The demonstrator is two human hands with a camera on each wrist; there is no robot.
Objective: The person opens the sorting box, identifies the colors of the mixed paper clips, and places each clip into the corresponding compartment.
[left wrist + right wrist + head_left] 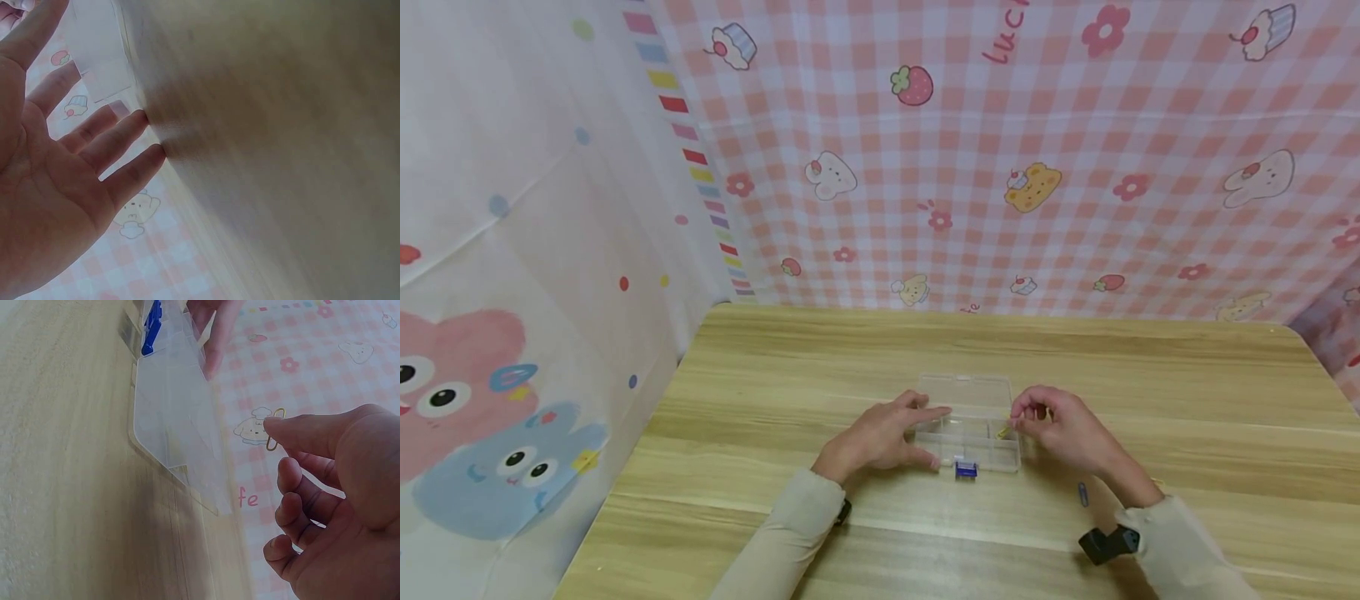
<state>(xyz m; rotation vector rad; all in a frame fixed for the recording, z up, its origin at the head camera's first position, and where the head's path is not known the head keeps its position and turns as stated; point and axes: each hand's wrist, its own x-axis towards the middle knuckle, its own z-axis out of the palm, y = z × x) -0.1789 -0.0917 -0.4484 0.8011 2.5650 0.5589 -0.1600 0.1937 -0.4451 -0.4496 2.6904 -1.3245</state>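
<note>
A: Hands?
B: Item one, the right hand (1067, 429): thumb and index pinch a yellow clip (272, 442), other fingers curled loosely. Item two, the left hand (883, 433): fingers spread wide at the left side of the box (1003, 463), index reaching over it, thumb by its near left corner. Whether it presses, I cannot tell.

A: Where is the clip?
B: At the right fingertips, by the box's right end; one end pokes free of the thumb.

A: Handling notes?
B: My judgement: slim wire, apt to turn or slip; a light pinch near one end suits it, tip kept clear of the dividers. The box looks light, so the left hand does best as a gentle brace.

A: Container?
B: One, clear plastic, divided. Lid (966, 398) laid back on the far side; blue piece (966, 470) at the near edge. Contents: too faint to list.

A: Outlying stock?
B: One slim dark item (1082, 494), right of the box and nearer; kind uncertain. All upon a wood-grain table (790, 358), checked cloth (970, 242) beyond its far edge.
</note>
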